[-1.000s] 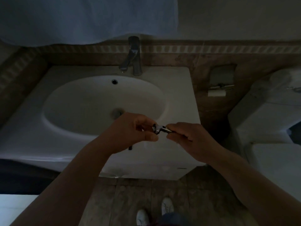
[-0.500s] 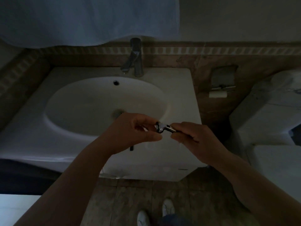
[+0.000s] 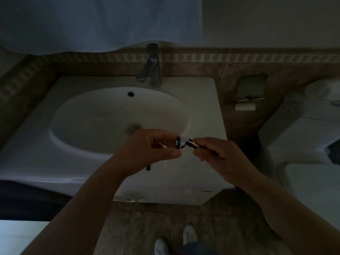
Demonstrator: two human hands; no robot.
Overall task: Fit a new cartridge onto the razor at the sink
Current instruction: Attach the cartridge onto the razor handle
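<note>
My right hand [image 3: 220,159] grips the razor [image 3: 189,144] by its handle, and the shiny neck points left over the front right rim of the white sink [image 3: 206,111]. A dark cartridge [image 3: 178,143] sits at the razor's left end. My left hand [image 3: 147,151] meets it there, thumb and forefinger pinched around the cartridge. In the dim light I cannot see whether the cartridge is locked onto the razor.
The chrome tap [image 3: 152,69] stands behind the basin, with the drain [image 3: 133,128] just beyond my left hand. A small dark thing [image 3: 148,167] shows below that hand. A toilet [image 3: 303,144] stands at the right and a paper holder [image 3: 247,102] hangs on the wall.
Both hands stay together at the razor's head and have drifted slightly to the right. The grips look the same.
</note>
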